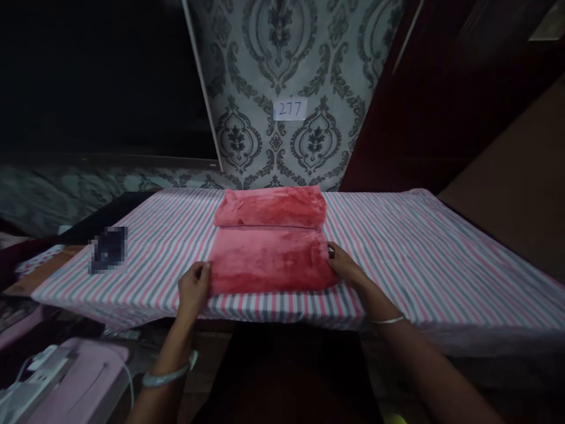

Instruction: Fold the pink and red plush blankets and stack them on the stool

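Observation:
A folded pink fleece cloth [269, 259] lies on the striped table cover [419, 253], near the front edge. A second folded pink cloth [270, 207] lies just behind it, touching it. My left hand [193, 290] pinches the near cloth's left front corner, fingers closed on the fabric. My right hand [343, 266] grips the cloth's right edge, fingers curled around it. Both wrists wear bangles.
A patterned grey wall panel with a paper label "277" [290, 109] stands behind the table. A blurred dark object [108, 249] rests on the cover at the left. A pink item with white cables [66, 377] sits below at the lower left.

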